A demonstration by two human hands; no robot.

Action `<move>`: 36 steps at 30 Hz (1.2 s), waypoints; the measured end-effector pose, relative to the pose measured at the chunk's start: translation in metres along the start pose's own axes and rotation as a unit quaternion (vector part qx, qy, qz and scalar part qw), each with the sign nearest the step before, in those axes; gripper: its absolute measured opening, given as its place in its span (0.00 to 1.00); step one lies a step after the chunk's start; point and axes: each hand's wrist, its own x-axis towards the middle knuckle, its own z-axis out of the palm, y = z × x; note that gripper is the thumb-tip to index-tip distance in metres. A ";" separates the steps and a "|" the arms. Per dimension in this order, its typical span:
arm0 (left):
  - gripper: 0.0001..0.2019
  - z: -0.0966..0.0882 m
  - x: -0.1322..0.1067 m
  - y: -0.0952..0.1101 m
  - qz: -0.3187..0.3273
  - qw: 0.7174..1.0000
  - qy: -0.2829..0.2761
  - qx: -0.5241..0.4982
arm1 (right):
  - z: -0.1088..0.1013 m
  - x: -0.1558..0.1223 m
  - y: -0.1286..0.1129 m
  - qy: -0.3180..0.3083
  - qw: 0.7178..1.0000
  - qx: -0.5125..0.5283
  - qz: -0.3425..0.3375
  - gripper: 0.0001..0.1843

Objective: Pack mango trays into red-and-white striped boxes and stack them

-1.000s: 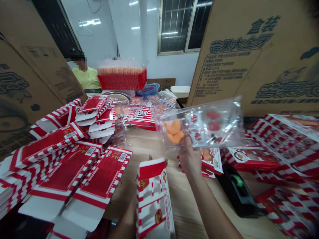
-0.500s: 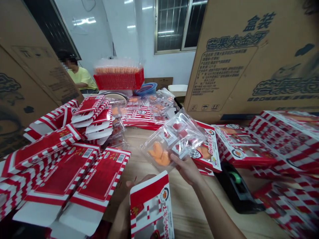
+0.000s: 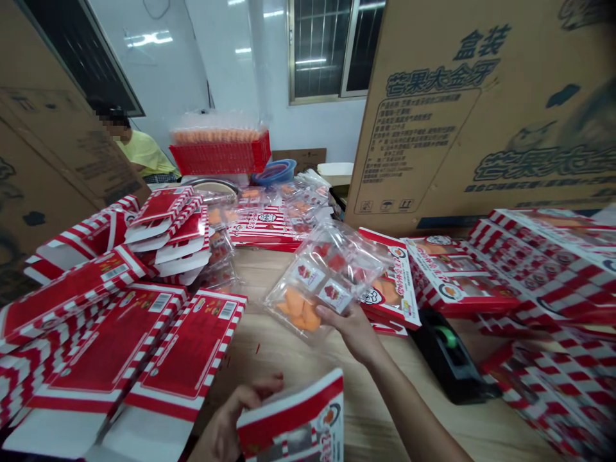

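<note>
Wooden table packed with striped cartons, right hand clamps a clear plastic tray by its edge (tilted up, contents showing), left hand spreads its fingers above a flat carton, grip hidden.

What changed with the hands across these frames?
The right hand lowered the clear plastic tray of orange and red pieces and tilted it, keeping hold. The left hand brought the red-and-white carton lower and tipped it. Nothing was let go. The flat red cartons and black tape dispenser stayed put.
</note>
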 end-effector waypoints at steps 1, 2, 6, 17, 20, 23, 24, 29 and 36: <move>0.22 0.001 -0.001 0.002 0.006 1.000 -0.008 0.023 | 0.001 -0.001 -0.002 0.004 1.000 0.007 -0.007 0.20; 0.19 0.004 0.000 0.003 0.017 0.999 -0.010 0.045 | 0.003 -0.002 -0.005 0.006 1.000 0.018 -0.011 0.21; 0.12 0.020 0.015 0.003 0.034 0.998 0.040 0.039 | 0.013 -0.014 -0.017 -0.004 0.993 0.117 0.013 0.23; 0.16 0.031 0.036 -0.008 -0.003 0.976 0.211 -0.055 | -0.011 -0.038 -0.041 -0.057 0.998 -0.019 0.037 0.17; 0.16 0.035 0.041 -0.004 0.021 0.982 0.188 -0.025 | -0.003 -0.036 -0.039 0.014 0.999 0.042 0.029 0.19; 0.16 0.040 0.046 -0.003 0.009 0.985 0.173 0.013 | 0.007 -0.035 -0.031 0.055 0.995 0.082 0.019 0.23; 0.16 0.041 0.047 -0.003 0.001 0.985 0.173 0.016 | 0.008 -0.036 -0.030 0.050 0.996 0.066 0.022 0.23; 0.18 0.041 0.049 -0.006 -0.002 0.970 0.243 0.000 | -0.013 -0.043 -0.034 -0.063 0.994 -0.070 0.052 0.14; 0.08 0.036 0.052 0.007 0.063 0.948 0.176 0.257 | -0.040 -0.044 -0.040 -0.193 0.971 -0.123 0.072 0.14</move>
